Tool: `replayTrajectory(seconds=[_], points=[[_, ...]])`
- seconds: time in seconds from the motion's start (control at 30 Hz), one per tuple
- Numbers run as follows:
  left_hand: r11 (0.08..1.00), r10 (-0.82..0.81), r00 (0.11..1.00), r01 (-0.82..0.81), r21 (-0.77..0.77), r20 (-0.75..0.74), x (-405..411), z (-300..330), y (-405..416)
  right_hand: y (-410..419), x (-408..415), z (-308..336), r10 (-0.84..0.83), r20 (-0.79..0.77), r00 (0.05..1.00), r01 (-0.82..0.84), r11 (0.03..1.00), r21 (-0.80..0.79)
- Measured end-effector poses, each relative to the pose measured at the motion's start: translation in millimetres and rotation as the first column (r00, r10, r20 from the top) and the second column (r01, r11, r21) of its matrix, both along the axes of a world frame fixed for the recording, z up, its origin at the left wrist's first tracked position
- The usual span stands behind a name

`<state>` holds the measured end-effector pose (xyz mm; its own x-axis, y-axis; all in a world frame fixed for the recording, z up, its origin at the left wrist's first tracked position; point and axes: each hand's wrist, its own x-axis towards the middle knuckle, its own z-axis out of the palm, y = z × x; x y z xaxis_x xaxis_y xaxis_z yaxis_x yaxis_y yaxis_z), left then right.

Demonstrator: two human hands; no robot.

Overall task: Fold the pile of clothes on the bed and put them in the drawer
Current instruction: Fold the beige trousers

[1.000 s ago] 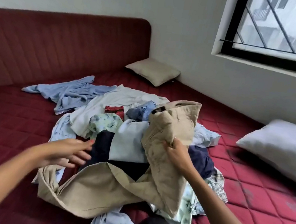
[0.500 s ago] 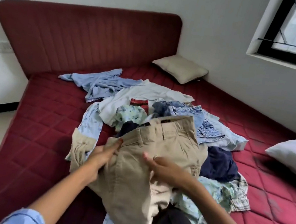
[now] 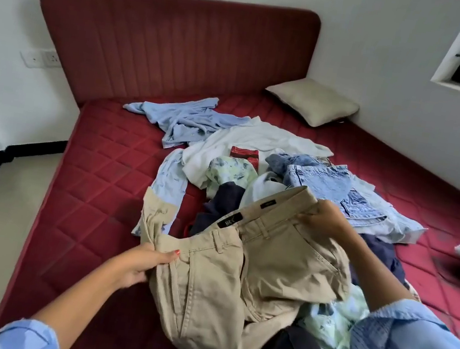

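Two hands on one item: left hand (image 3: 140, 262) pinches the near waistband corner of the khaki trousers (image 3: 241, 268), right hand (image 3: 324, 218) grips the far corner, apparently spreading it flat for folding. Unfolded pile of clothes (image 3: 243, 158) lies beyond both hands; no drawer visible.

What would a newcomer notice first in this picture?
First the khaki trousers, held up at the waistband in the foreground: the left hand grips one end, the right hand the other. Behind them a loose pile of clothes lies across the middle of the red bed. A tan pillow sits in the far corner by the headboard.
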<state>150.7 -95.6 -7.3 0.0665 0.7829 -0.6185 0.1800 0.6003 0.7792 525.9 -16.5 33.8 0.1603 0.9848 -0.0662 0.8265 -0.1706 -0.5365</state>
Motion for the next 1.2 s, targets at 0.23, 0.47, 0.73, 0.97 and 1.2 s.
replayTrajectory(seconds=[0.23, 0.47, 0.73, 0.97, 1.2], points=[[0.788, 0.244, 0.912, 0.013, 0.616, -0.331, -34, 141, 47, 2, -1, 138, -0.061, -0.038, 0.997, 0.071, 0.918, 0.389], [0.282, 0.627, 0.703, 0.196, 0.939, -0.335, -62, 428, 53, -23, -34, 393, -0.058, -0.081, 0.995, 0.099, 0.619, 0.779], [-0.213, 0.787, 0.612, 0.157, 0.964, 0.075, -80, 634, -67, -109, -68, 602, 0.073, -0.128, 0.989, 0.106, 0.251, 0.962], [-0.443, 0.802, 0.512, 0.165, 0.881, 0.308, -102, 718, -190, -217, -102, 677, 0.145, -0.129, 0.981, 0.138, -0.05, 0.989], [-0.551, 0.733, 0.556, 0.148, 0.821, 0.392, -127, 742, -267, -264, -113, 699, 0.414, -0.079, 0.907, 0.066, 0.046, 0.997]])
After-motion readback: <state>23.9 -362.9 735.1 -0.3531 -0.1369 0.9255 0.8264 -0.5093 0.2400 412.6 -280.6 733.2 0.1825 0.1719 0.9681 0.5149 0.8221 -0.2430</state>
